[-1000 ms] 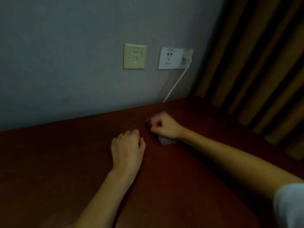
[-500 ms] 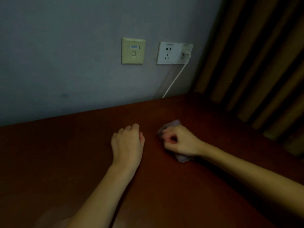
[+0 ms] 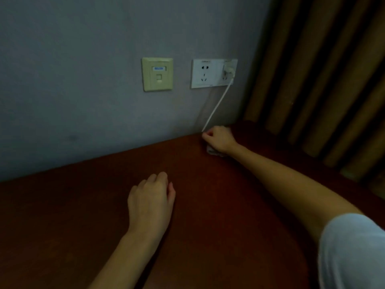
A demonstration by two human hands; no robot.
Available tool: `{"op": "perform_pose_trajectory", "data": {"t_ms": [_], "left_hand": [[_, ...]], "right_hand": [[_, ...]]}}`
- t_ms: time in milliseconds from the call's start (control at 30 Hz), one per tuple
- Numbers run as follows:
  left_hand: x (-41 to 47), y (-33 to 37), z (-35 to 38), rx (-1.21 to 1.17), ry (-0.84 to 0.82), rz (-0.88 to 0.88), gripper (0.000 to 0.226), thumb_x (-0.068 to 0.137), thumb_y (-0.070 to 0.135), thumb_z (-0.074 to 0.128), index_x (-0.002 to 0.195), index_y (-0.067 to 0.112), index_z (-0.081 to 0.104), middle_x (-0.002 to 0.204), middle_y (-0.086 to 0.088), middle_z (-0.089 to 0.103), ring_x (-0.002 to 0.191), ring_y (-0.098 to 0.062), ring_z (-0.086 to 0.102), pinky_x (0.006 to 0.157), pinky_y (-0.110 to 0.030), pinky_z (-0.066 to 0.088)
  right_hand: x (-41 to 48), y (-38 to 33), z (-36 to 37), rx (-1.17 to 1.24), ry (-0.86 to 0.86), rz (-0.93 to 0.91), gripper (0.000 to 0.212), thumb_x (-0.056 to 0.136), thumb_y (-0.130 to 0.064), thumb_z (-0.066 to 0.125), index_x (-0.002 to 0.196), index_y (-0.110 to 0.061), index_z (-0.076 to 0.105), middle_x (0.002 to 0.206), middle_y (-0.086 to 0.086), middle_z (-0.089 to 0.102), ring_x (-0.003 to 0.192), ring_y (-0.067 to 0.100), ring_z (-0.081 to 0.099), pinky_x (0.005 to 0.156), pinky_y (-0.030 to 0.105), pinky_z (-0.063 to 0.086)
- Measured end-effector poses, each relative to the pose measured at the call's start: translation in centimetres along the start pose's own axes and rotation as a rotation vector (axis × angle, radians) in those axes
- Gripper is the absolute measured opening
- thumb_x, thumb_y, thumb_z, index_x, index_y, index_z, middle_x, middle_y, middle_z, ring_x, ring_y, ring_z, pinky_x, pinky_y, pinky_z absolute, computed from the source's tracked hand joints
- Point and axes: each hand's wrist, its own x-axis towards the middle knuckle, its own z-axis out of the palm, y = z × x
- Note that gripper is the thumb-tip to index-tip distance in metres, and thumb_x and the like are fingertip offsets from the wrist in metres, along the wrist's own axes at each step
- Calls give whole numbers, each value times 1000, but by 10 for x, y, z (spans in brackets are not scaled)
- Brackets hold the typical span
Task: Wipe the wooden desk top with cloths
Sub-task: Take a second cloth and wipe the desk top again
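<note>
Wooden desk top (image 3: 208,215) — dark reddish-brown, smooth, faintly glossy, lying level; its far edge butts against the grey wall (image 3: 83,101).

Cloth (image 3: 214,152) — one seen, small, pale and crumpled, its colour uncertain in the dim light. It lies on the desk top near the far right corner, just beside the wall, bunched under the right hand (image 3: 220,138), which grips it. Only a wad below the heel of the hand shows.

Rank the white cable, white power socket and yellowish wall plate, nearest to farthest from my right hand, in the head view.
1. White cable, ending beside the right hand and its cloth.
2. White power socket, on the wall above.
3. Yellowish wall plate, farther left.
</note>
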Motion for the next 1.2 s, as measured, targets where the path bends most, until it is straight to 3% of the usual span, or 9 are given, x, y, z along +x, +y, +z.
{"op": "perform_pose_trajectory", "data": {"t_ms": [100,267,400,533,700,833,967,1133,1200], "left_hand": [[-1,2,0,12,-12,-2,18,90,23,56,74,19,50,65,4,49,54,-12,45,49,-26,31],[21,28,8,-4,-58,11,18,96,30,43,80,22,40,79,5,54,73,-14,54,58,-25,34],[34,30,26,-20,-31,29,27,86,25,60,70,22,37,66,0,56,63,-22,57,53,-28,30],[35,25,32,-11,-5,20,33,85,26,59,64,23,34,59,7,47,54,-14,45,47,-27,24],[33,26,29,-64,-19,-8,30,89,29,55,64,23,40,59,7,45,54,-7,43,47,-23,28],[32,28,28,-47,-16,5,31,89,26,56,63,23,39,58,9,44,52,-6,42,46,-22,27],[32,31,28,-24,-5,18,37,85,21,61,61,24,33,55,10,39,49,-7,38,43,-21,19],[32,32,28,22,-12,25,35,84,21,62,63,23,34,56,9,41,50,-12,40,44,-25,25],[33,32,27,31,-17,20,37,83,22,63,62,24,32,56,9,40,50,-12,41,44,-26,26]], "right_hand": [[-48,24,-16,59,-51,-80,38,89,-26,51,52,-19,50,61,3,61,62,13,58,68,30,44],[-115,-7,-18,137,-218,-413,35,84,-39,38,52,-26,42,61,-2,57,63,12,56,63,32,38],[-83,-30,0,311,-212,-513,39,89,-29,43,52,-15,44,53,8,50,52,18,48,57,35,34],[-11,-37,17,302,-152,-387,51,94,-27,45,46,-21,28,51,12,42,50,21,42,54,37,31],[46,36,6,179,-62,-73,49,97,-22,46,50,-15,36,71,28,51,66,28,49,61,32,28],[28,105,-16,86,15,97,50,98,-26,42,50,-15,42,66,18,60,67,30,59,65,35,41],[-19,106,-24,260,-71,-23,58,96,-26,38,39,-18,39,39,6,52,38,22,55,54,32,47],[-37,25,-2,232,-145,-499,35,85,-26,41,51,-19,36,53,11,49,51,16,48,57,27,31],[-23,-4,9,290,-171,-545,37,84,-28,42,50,-22,32,50,7,40,48,13,40,53,28,27]]}}
